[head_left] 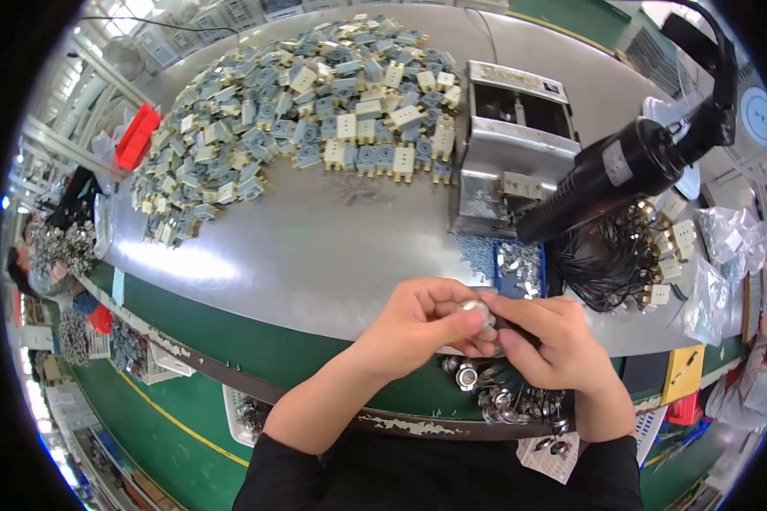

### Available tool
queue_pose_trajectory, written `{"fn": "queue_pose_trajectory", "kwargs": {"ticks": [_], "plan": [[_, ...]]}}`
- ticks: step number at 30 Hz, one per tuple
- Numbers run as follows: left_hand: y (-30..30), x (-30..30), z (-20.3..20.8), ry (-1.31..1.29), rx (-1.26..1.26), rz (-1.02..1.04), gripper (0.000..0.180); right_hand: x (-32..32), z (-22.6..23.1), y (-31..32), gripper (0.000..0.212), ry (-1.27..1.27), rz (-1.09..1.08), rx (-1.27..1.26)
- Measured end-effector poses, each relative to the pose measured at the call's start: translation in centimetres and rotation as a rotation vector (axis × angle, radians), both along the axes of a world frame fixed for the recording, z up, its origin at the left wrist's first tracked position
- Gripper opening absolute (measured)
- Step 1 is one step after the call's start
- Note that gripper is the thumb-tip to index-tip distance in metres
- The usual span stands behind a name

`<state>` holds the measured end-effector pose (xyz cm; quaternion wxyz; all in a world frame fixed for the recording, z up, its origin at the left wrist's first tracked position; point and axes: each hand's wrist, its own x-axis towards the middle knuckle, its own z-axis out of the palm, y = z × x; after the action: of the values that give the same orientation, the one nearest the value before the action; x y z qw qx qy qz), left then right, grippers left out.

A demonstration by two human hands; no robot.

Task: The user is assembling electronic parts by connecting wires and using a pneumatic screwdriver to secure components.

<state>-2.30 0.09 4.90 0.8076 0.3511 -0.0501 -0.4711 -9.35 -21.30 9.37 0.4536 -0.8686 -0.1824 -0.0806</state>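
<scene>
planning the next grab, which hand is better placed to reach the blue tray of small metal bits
Right, probably. The right hand sits just below the blue tray, while the left hand cradles the round metal part and lies further to the left.

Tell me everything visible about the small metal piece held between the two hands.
The small metal piece is round, silvery and shiny, like a domed cap or disc; finer parts are too small to tell. It is pinched between the fingers of the left hand and the right hand, above the near edge of the grey worktable. The fingers cover most of its rim. Just below it lies a heap of similar round metal parts.
</scene>
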Motion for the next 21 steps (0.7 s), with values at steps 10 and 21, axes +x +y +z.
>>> {"fn": "queue_pose_trajectory", "kwargs": {"ticks": [10, 21], "plan": [[-1.1, -1.6, 0.9, -1.186, 0.424, 0.303, 0.018, -0.8, -0.4, -0.7, 0.042, 0.104, -0.001, 0.095], [-0.7, -0.5, -1.6, -0.555, 0.038, 0.126, 0.020, -0.4, 1.4, -2.1, 0.058, 0.447, 0.069, 0.147]]}}
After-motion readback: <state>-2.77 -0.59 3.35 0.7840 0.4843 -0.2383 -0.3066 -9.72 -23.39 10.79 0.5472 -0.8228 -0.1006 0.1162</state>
